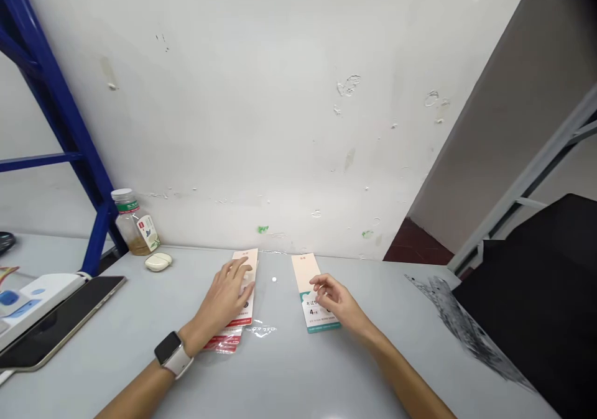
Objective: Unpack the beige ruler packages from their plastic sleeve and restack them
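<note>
My left hand [224,294], fingers spread, lies over a stack of red-edged printed packets [249,315] and covers much of the top one. Lower packets in clear plastic stick out beneath it toward me, fanned slightly to the left. On the right, a cream and teal printed packet [304,271] lies flat on the table, marked with a "4" and Chinese characters. Over its lower half is my right hand [338,301], its fingers loosely curled and apart from the thumb, with nothing visible between them. Whether those fingertips touch the packet I cannot tell.
On the left of the grey table [280,382] are a clear jar [133,223], a cream rounded case [158,262], a dark-screened tablet [60,322] and a white power strip [41,294]. A white wall rises behind; black material [536,307] lies at right.
</note>
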Demonstrator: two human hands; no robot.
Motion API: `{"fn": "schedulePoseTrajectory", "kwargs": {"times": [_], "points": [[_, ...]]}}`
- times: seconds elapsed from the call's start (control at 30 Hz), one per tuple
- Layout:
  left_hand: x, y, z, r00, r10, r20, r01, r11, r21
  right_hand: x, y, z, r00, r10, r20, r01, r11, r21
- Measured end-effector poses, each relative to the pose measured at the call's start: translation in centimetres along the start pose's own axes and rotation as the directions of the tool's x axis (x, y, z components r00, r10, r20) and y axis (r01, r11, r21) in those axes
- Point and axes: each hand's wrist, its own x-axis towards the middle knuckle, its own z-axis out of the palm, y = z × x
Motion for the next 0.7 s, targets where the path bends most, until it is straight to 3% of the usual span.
{"fn": "schedulePoseTrajectory", "kwargs": {"times": [0.07,0.1,0.17,0.23,0.33,0.4,0.57,0.7], "points": [[-0.4,1.0,0.2,0.977,0.208,0.047,-0.209,0.978,0.012,0.1,0.3,-1.0,0.993,-0.041,-0.107,-0.007,0.912,-0.411],[-0.6,1.4,0.2,0.955,0.286,0.083,-0.288,0.958,0.013,0.1,0.4,-1.4,0.991,-0.037,-0.128,-0.038,0.842,-0.538],[-0.9,2.0,0.2,0.922,0.359,0.145,-0.364,0.931,0.011,0.1,0.7,-2.1,0.993,0.047,-0.107,-0.106,0.743,-0.661],[-1.1,2.3,0.1,0.915,0.362,0.178,-0.371,0.929,0.015,0.0,0.8,-2.5,0.987,0.155,-0.043,-0.14,0.699,-0.701],[-1.0,2.4,-0.1,0.929,0.317,0.194,-0.33,0.943,0.036,0.0,1.0,-2.8,0.982,0.189,0.006,-0.129,0.696,-0.707],[-0.8,2.3,-0.2,0.932,0.303,0.198,-0.318,0.947,0.047,0.0,1.1,-2.8,0.985,0.171,-0.012,-0.137,0.741,-0.657],[-0.5,2.4,-0.2,0.933,0.29,0.213,-0.317,0.943,0.106,0.3,1.1,-3.2,0.992,0.128,-0.011,-0.123,0.92,-0.372],[-0.5,2.6,0.3,0.931,0.303,0.204,-0.34,0.922,0.184,0.2,0.8,-3.0,0.988,0.136,0.069,-0.115,0.961,-0.253]]}}
